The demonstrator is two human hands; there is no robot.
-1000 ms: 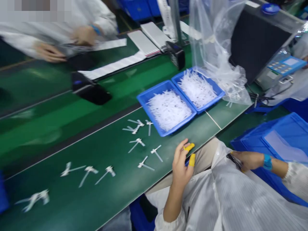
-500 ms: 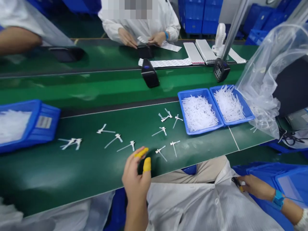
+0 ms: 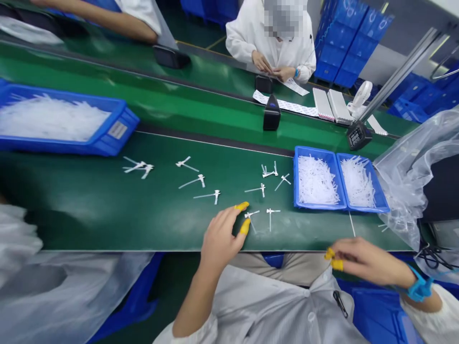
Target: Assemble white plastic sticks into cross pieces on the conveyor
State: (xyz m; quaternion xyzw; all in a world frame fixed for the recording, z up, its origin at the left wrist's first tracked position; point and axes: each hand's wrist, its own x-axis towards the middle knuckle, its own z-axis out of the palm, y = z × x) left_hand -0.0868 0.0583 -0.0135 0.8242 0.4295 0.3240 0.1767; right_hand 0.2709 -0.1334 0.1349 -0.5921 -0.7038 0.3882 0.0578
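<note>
On the near green bench, my left hand (image 3: 223,235) is open, with yellow finger cots on thumb and index finger. Its fingertips are apart on either side of a small white plastic tube connector (image 3: 248,215), with no grip visible. Another connector with thin tubes (image 3: 270,211) lies just to its right. Over the bench's front edge, my right hand (image 3: 366,259) has loosely curled fingers and yellow cots; the tips look slightly apart, with nothing visible between them. Several similar connectors, such as this one (image 3: 216,192), lie spread to the left and farther back.
Two blue bins (image 3: 319,207) of short white tubes stand at the right beside a clear plastic bag (image 3: 405,162). A larger blue bin (image 3: 124,126) is at left. Behind runs a green conveyor (image 3: 201,104) with a black device (image 3: 272,114). A co-worker (image 3: 236,38) sits opposite.
My right hand has risen from beside my coat to the bench's front edge. My left hand has come to the nearest connector on its right. The view has tilted and shifted.
</note>
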